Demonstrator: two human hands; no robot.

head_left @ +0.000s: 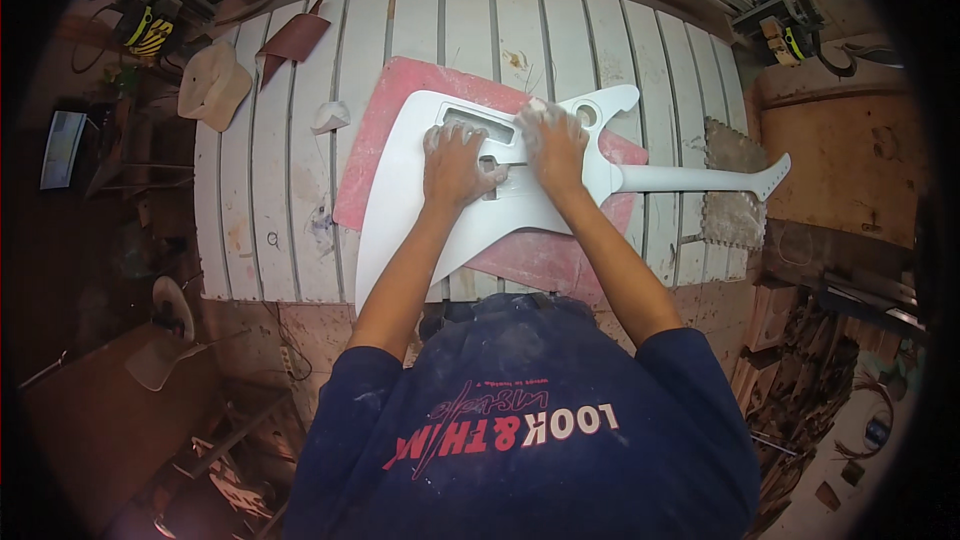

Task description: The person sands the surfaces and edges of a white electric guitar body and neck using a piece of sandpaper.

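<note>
An unstrung white electric guitar (430, 220) lies across the slatted bench on a pink pad, its neck pointing right. My left hand (460, 165) bears on the body beside a rectangular cavity, its dusty fingers bent over the cavity's edge and its thumb by a smaller cutout. To its right, my right hand (555, 148) presses on the body near a round hole. Those fingers are closed and coated in white dust; a pale scrap seems to be under them, but I cannot make it out.
Under the guitar is the pink pad (375, 145) on the white slatted bench (250, 240). A beige cap (215, 85), a brown sandpaper sheet (295, 40) and a white crumpled piece (331, 117) lie at left. A jagged-edged plate (733, 220) sits beneath the neck.
</note>
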